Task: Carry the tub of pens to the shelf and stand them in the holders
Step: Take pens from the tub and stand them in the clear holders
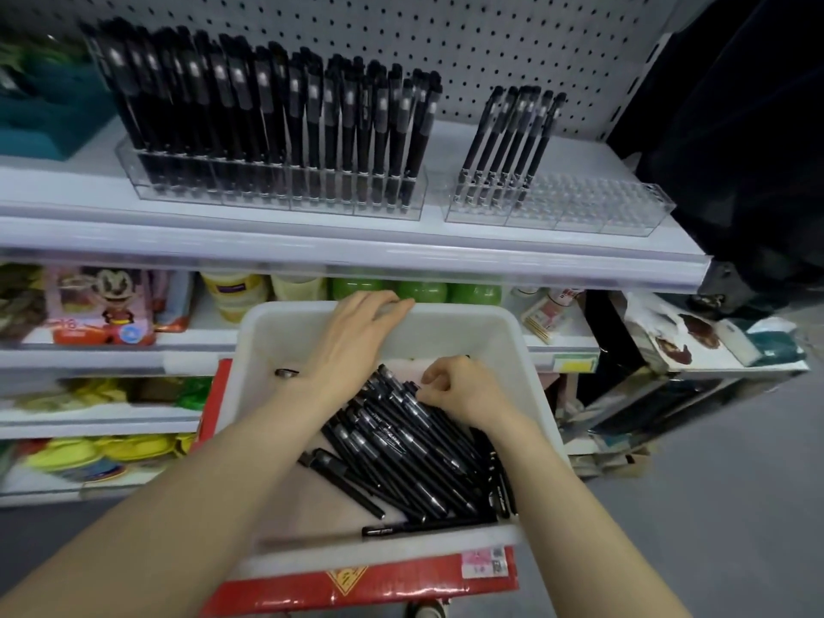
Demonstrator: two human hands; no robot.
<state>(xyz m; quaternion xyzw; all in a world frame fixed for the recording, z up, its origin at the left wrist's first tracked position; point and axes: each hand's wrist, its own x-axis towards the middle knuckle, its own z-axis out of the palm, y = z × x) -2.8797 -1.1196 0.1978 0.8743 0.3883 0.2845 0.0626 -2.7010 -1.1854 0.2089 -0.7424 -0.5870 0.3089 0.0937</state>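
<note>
Head view looked down on the shelf [312, 243] running across the far side. The white tub [504, 336] was nearer me, below the shelf's front edge, sitting on a red box [356, 591]. On the shelf the left holder [276, 194] was packed with black pens [267, 104]. The right holder [588, 207] carried only a short row [512, 140] at its left end and stood mostly bare to the right. The loose pens [401, 461] lay heaped in the near right part of the tub.

My left grip [356, 336] lay wide and flat over the tub's far rim, steadying it. My right grip [463, 390] was curled narrow on top of the heap, pinching a pen or a few; how many I could not tell.

I judged three risks from there. The loose pens crossed one another, so a lift could drag neighbours up and spill them over the wall. A bunch carried to the small slots might jam or knock that short row. Leaning on the rim could tip the tub off the red box.
</note>
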